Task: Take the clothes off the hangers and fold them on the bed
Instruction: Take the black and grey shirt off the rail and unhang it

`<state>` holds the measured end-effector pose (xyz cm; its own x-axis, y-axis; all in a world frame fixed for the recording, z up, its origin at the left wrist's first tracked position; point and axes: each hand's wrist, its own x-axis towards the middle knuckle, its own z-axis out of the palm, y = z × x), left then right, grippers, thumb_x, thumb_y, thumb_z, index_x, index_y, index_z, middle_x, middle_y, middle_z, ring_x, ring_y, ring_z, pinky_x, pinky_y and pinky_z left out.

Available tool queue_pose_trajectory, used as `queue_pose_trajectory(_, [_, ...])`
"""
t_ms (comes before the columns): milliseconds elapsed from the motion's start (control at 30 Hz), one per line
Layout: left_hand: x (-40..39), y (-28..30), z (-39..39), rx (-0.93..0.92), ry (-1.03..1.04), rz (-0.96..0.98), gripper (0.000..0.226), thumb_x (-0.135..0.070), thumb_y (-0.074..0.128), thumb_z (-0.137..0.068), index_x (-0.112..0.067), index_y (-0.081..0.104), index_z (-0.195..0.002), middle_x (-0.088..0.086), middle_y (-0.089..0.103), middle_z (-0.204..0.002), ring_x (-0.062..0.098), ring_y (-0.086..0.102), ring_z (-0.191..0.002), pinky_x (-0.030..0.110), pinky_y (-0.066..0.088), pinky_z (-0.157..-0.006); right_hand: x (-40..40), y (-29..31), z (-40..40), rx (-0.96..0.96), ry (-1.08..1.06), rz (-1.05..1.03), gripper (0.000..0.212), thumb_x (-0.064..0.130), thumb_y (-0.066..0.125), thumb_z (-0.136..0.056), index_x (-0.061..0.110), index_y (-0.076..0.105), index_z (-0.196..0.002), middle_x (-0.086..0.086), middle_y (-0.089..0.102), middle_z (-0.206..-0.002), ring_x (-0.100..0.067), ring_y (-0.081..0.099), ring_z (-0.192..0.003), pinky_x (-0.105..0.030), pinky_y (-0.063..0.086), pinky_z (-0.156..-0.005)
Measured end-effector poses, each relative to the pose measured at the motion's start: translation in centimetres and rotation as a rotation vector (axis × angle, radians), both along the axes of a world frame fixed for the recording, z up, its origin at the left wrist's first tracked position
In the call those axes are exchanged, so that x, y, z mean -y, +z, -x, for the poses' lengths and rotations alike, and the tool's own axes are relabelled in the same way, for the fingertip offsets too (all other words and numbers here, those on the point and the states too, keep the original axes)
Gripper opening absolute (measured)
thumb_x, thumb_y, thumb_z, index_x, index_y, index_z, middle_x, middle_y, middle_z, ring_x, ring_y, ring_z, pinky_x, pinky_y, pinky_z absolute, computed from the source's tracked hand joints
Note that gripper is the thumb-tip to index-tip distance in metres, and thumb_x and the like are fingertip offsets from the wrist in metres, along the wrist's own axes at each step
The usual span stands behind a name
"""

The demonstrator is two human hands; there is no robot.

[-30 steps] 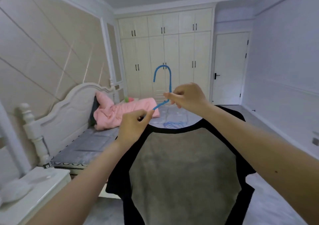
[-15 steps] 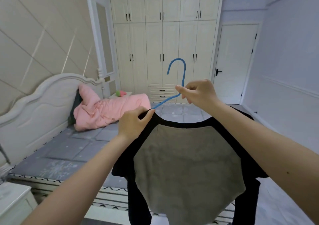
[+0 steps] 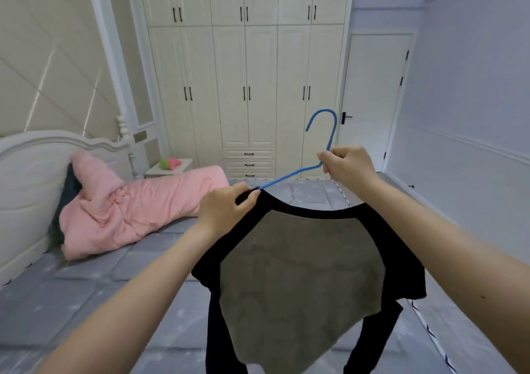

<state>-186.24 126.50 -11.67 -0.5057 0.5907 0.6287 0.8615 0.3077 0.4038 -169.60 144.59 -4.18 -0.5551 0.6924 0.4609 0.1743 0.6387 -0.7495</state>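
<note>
A grey-brown shirt with black sleeves and collar [image 3: 301,273] hangs in front of me over the bed [image 3: 86,302]. My left hand [image 3: 226,207] pinches the shirt's collar at its left shoulder. My right hand [image 3: 348,166] grips the thin blue hanger [image 3: 289,176] at the base of its hook. The hanger's left arm runs down into the collar beside my left fingers; its right arm is hidden inside the shirt. The long black sleeves dangle below the shirt's body.
A pink quilt [image 3: 129,210] lies bunched against the white headboard [image 3: 28,167] at the left. A nightstand [image 3: 169,168] with a pink-green toy stands beyond it. White wardrobes [image 3: 246,81] and a white door [image 3: 372,101] fill the far wall.
The view has swung left and closer over the bed. Both hands with shirt and hanger now sit further right in view; the hanger's left arm shows more outside the collar.
</note>
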Motion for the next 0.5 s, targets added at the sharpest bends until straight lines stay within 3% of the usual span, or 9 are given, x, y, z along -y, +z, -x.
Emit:
queue_pose_trajectory(100, [-3.6, -0.2, 4.0, -0.036, -0.033, 0.025, 0.027, -0.04, 0.056, -0.092, -0.017, 0.066, -0.083, 0.004, 0.065, -0.068, 0.024, 0.058, -0.063, 0.033, 0.045, -0.056, -3.8, -0.6, 3.1, 0.008, -0.039, 0.056, 0.033, 0.029, 0.058, -0.081, 0.017, 0.061, -0.05, -0.008, 0.06, -0.057, -0.021, 0.051, -0.056, -0.045, 0.052, -0.07])
queue_pose_trajectory(267, [-8.1, -0.7, 9.2, -0.06, -0.074, 0.014, 0.052, -0.06, 0.035, -0.082, -0.018, 0.066, -0.081, 0.002, 0.062, -0.063, 0.023, 0.055, -0.057, 0.029, 0.038, -0.05, -9.3, -1.1, 7.7, 0.005, -0.057, 0.095, 0.034, 0.027, 0.055, -0.083, 0.017, 0.058, -0.05, -0.008, 0.057, -0.058, -0.022, 0.049, -0.058, -0.045, 0.05, -0.074])
queue_pose_trajectory(500, [-12.3, -1.0, 13.6, -0.164, 0.012, 0.0, 0.056, -0.058, 0.031, -0.083, -0.02, 0.071, -0.091, 0.001, 0.067, -0.07, 0.028, 0.06, -0.062, 0.033, 0.048, -0.053, -15.7, -2.9, 13.5, 0.033, -0.009, 0.12, 0.037, 0.025, 0.043, -0.093, 0.015, 0.046, -0.057, -0.001, 0.044, -0.057, -0.019, 0.038, -0.057, -0.034, 0.031, -0.064])
